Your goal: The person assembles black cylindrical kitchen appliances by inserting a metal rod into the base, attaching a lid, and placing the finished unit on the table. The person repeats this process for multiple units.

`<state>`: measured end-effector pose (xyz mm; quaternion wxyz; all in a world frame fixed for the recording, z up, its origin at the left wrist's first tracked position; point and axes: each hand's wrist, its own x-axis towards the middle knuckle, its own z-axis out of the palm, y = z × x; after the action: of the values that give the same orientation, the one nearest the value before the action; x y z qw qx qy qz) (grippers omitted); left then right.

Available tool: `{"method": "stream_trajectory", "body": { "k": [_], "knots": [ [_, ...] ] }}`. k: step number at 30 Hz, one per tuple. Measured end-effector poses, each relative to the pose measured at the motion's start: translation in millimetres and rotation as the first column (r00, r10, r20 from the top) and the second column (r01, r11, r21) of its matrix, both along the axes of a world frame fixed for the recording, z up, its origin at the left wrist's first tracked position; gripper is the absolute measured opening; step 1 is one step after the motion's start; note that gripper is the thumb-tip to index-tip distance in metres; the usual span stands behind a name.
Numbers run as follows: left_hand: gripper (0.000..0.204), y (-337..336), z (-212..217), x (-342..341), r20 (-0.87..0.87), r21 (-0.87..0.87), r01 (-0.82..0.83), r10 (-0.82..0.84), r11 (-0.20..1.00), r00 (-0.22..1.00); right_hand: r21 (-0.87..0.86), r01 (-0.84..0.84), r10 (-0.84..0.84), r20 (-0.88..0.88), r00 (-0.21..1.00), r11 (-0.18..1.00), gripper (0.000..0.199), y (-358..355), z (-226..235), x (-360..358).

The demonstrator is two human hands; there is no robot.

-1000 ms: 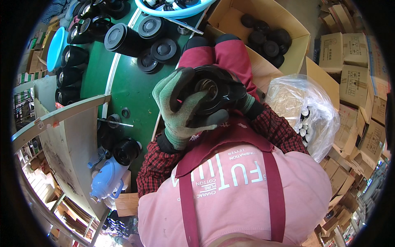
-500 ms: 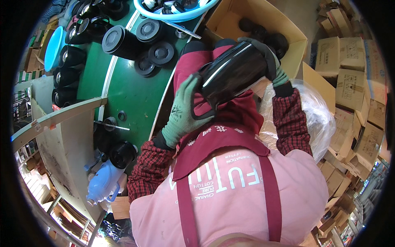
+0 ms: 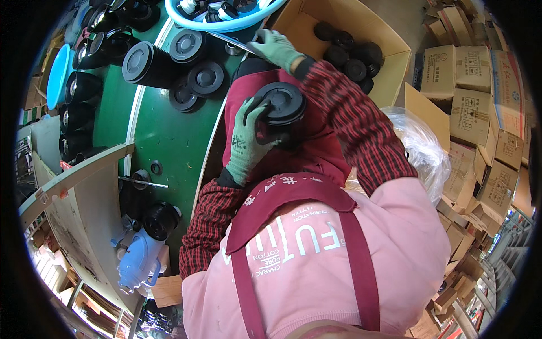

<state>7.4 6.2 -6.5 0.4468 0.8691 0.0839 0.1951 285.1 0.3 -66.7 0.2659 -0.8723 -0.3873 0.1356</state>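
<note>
My left hand (image 3: 248, 141) is wrapped around the side of a glossy black cylindrical container (image 3: 278, 129) standing upright over my lap. A round black grooved lid (image 3: 282, 101) faces up on top of it. My right hand (image 3: 276, 48) reaches past it to the table edge, its fingers closed on the near end of a thin metal rod (image 3: 226, 39). Both hands wear green gloves with dark fingertips. On the green table (image 3: 169, 135), left of the hands, stand similar lidded black containers (image 3: 138, 62), with loose black lids (image 3: 205, 78) beside them.
A blue basin (image 3: 226, 25) of small parts stands at the far table edge. Right of it, an open cardboard box (image 3: 395, 51) contains several round black pieces (image 3: 355, 69). Clear plastic wrap (image 3: 423, 152) and stacked cartons (image 3: 468, 121) lie right. A light blue jug (image 3: 138, 260) stands lower left.
The black container has gone from lying tilted in both hands to upright in my left hand, lid up. My right hand has left it and moved up and left to the rod.
</note>
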Motion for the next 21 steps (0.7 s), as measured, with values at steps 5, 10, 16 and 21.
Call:
{"method": "stream_trajectory", "body": {
  "k": [5,10,16,21],
  "knots": [
    [0.086,7.1,9.7,3.8,-0.01,-0.098,0.035,-0.036,0.995,0.999,-0.073,-0.074,0.061,-0.16,0.985,0.995,0.061,61.0,-77.2,21.3],
    [0.082,20.8,13.9,-13.7,-0.048,-0.174,0.0,-0.009,0.985,0.999,0.014,-0.217,0.217,-0.019,0.976,0.976,0.04,-32.5,47.4,1.3],
    [0.06,39.6,83.4,20.1,0.128,0.169,-0.218,0.198,0.961,0.972,0.146,-0.416,0.441,-0.303,0.845,0.898,0.042,-123.7,131.9,-16.5],
    [0.037,63.1,82.7,76.6,-0.335,0.147,0.161,-0.104,0.976,0.936,-0.002,-0.473,0.466,0.168,0.869,0.881,0.046,-126.9,130.8,-57.2]
  ]
}}
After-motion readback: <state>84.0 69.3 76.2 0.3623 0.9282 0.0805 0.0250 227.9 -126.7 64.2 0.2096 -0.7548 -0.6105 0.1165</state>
